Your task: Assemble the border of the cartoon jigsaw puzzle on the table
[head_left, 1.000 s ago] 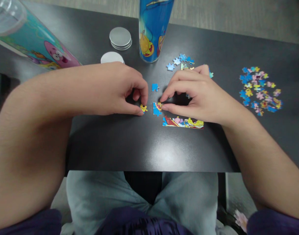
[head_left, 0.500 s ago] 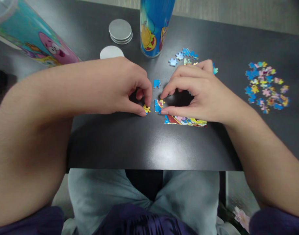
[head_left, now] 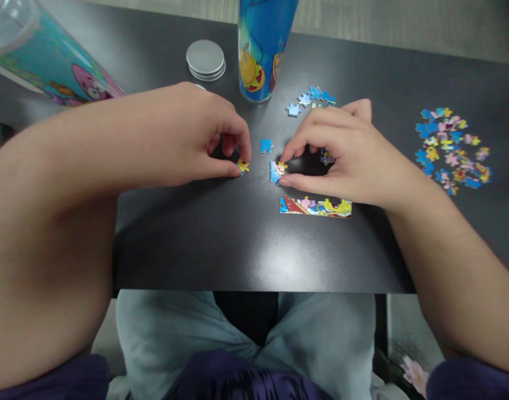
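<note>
Between thumb and forefinger my left hand (head_left: 218,141) pinches a small yellow puzzle piece (head_left: 243,165). To its right, my right hand (head_left: 333,150) grips a blue puzzle piece (head_left: 276,171) with some pink and yellow on it, thumb at its lower edge and forefinger at its top. Just above lies a loose blue piece (head_left: 266,146) on the dark table. A joined strip of puzzle (head_left: 316,207), red, white and yellow, rests below my right hand. More pieces under my right palm are partly hidden.
A large heap of loose pieces (head_left: 454,147) lies at the right. Several blue pieces (head_left: 310,97) are grouped behind my right hand. A blue cartoon cylinder (head_left: 265,50) stands at the back, near stacked silver lids (head_left: 205,59). Another printed container (head_left: 63,61) is at upper left.
My left hand has moved left and slightly away from me with the yellow piece. My right hand has shifted its piece up and right, away from the strip, which now shows fully.
</note>
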